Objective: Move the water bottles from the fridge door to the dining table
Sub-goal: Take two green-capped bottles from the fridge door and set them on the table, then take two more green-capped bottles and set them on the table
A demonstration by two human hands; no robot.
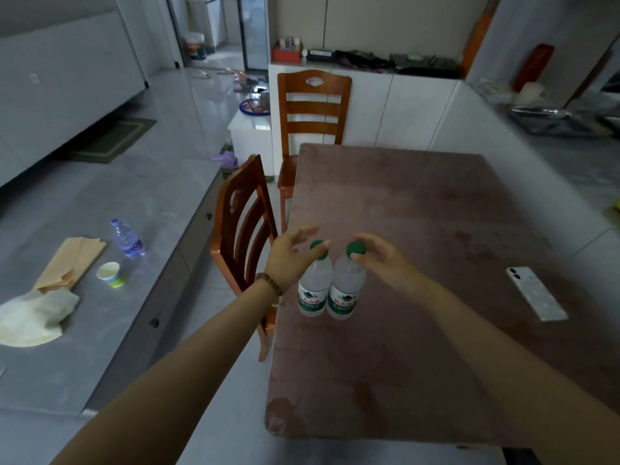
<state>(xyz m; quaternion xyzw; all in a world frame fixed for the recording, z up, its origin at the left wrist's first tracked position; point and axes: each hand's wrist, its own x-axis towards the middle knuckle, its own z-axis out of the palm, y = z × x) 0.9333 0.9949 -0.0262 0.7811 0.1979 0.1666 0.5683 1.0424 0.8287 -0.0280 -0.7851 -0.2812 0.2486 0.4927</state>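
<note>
brown dining table point(419, 250), grey tiled floor point(208, 109)

The left hand point(292, 260) covers part of the left bottle's point(313, 290) green cap. The right hand point(382, 260) hides the right bottle's point(345, 293) cap edge, and whether its fingers grip cannot be told. Print on the 2 labels point(312, 298) is too small to read. The dining table's point(436, 229) near right corner runs off the frame. The far counter's point(362, 69) clutter point(422, 63) is blurred.

Bare table point(419, 229) right of the upright bottles point(345, 290); chair back point(241, 226) just left; phone point(536, 293) well right
</note>
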